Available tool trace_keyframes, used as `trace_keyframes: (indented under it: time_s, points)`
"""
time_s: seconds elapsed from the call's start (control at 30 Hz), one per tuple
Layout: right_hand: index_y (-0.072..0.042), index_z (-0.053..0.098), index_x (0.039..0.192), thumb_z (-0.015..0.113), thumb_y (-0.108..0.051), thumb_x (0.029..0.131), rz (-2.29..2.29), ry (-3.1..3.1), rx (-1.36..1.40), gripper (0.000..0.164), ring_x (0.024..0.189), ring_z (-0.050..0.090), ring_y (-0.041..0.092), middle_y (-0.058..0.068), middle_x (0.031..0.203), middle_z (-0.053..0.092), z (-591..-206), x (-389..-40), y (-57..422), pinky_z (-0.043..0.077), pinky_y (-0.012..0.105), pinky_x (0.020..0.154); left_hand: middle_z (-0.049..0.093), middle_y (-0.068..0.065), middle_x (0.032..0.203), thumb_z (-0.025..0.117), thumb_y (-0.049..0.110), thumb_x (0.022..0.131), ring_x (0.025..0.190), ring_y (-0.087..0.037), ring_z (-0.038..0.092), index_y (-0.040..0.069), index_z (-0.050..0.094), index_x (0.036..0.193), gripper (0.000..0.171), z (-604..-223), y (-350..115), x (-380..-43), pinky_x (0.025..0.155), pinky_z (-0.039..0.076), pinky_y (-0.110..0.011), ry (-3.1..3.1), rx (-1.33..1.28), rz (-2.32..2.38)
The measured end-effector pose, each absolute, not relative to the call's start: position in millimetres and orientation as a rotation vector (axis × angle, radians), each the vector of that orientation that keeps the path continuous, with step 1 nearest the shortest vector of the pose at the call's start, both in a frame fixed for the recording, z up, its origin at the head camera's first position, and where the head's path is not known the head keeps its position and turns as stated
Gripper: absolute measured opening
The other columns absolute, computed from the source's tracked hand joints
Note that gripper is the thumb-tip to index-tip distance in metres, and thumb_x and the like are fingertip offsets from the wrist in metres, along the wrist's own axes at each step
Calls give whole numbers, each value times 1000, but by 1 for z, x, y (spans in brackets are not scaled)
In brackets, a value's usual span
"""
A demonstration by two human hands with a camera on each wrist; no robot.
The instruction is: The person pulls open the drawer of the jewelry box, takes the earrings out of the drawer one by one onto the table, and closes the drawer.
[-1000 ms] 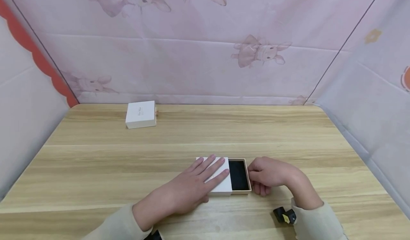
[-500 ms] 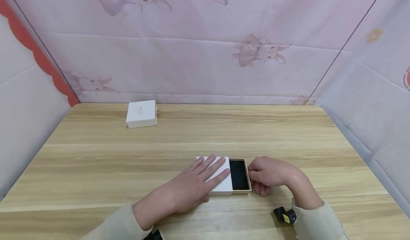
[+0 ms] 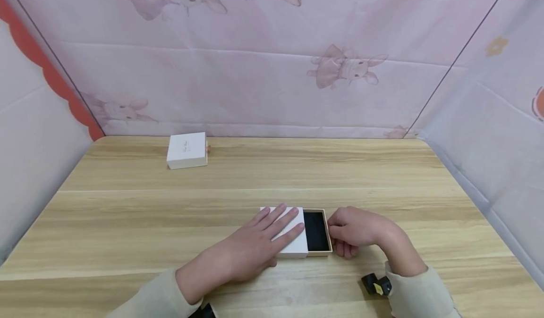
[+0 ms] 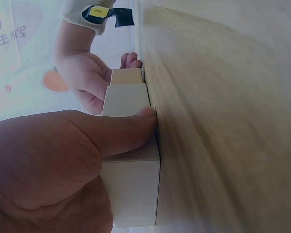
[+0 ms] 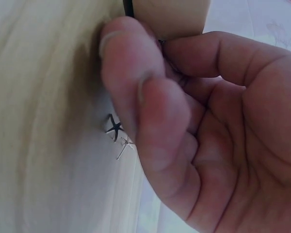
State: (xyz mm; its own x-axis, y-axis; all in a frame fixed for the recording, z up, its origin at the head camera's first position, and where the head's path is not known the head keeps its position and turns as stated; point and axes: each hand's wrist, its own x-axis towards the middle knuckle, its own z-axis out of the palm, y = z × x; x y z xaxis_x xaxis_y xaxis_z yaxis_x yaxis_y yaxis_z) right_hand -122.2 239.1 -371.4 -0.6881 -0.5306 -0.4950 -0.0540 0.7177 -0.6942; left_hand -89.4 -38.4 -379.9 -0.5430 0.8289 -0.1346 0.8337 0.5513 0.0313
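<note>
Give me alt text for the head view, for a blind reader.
A left hand rests spread over a white box, with the right hand curled at the end of its partly open drawer, black inside. Farther back and left on the wooden table, a second box sits before a pink backdrop.

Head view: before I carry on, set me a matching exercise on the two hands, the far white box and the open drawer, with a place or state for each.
Things
1. Left hand
2. Far white box
3. Drawer
4. Right hand

Places or states
A. Partly out, black inside
B. At the drawer's outer end
C. Spread over the top of the white sleeve
D. Near the back edge of the table, left of centre

Right pairs: 1-C, 2-D, 3-A, 4-B
</note>
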Motion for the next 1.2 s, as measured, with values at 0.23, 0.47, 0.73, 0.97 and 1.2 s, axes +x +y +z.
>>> trace_keyframes:
  time_s: [0.23, 0.47, 0.73, 0.97, 1.2]
  points:
    - [-4, 63, 72, 45, -6, 97, -861, 2217, -429, 31, 49, 62, 15, 5, 60, 65, -373, -121, 238, 55, 31, 48, 1, -7, 169, 62, 32, 98, 155, -31, 5, 21, 12, 162, 82, -379, -39, -89, 124, 16, -48, 2637, 1423, -43]
    - [-4, 63, 71, 45, -6, 97, -859, 2219, -428, 32, 49, 61, 15, 5, 59, 65, -373, -121, 237, 55, 31, 47, 2, -7, 169, 62, 32, 98, 155, -31, 6, 21, 12, 162, 81, -380, -39, -89, 124, 17, -48, 2645, 1429, -47]
    - [-4, 63, 70, 45, -6, 97, -875, 2220, -441, 32, 49, 61, 14, 5, 59, 65, -375, -120, 236, 54, 30, 47, 4, -8, 169, 63, 32, 97, 154, -32, 8, 20, 14, 162, 81, -381, -39, -88, 124, 19, -48, 2654, 1444, -51]
    - [-4, 63, 71, 45, -7, 99, -885, 2216, -439, 33, 49, 61, 15, 5, 59, 65, -375, -120, 236, 54, 30, 46, 5, -8, 169, 63, 31, 97, 154, -32, 8, 20, 15, 162, 82, -380, -39, -88, 123, 19, -48, 2662, 1446, -53]
    - [-5, 63, 72, 45, -7, 98, -887, 2221, -450, 32, 48, 60, 14, 5, 59, 65, -374, -120, 234, 54, 30, 45, 6, -9, 169, 65, 30, 96, 154, -32, 10, 20, 16, 162, 82, -381, -39, -89, 123, 20, -49, 2671, 1465, -37]
